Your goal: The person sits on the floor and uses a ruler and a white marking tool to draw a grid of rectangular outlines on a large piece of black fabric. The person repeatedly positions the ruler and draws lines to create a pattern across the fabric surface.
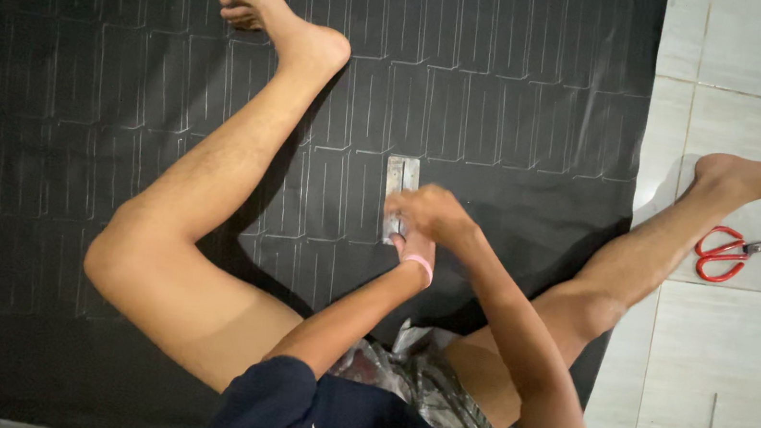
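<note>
Sitting on the floor [727, 382] with legs spread over a black sheet [511, 95] ruled with rows of white outlines, the person is tracing around a small metal template [399, 187] that lies flat on the sheet between the knees. The left hand [413, 243] presses down near the template's lower end, fingers closed, while the right hand [432, 213] is curled at its right edge as if pinching a marker, though I cannot tell what it holds. The next move seems to call for holding the template steady.
</note>
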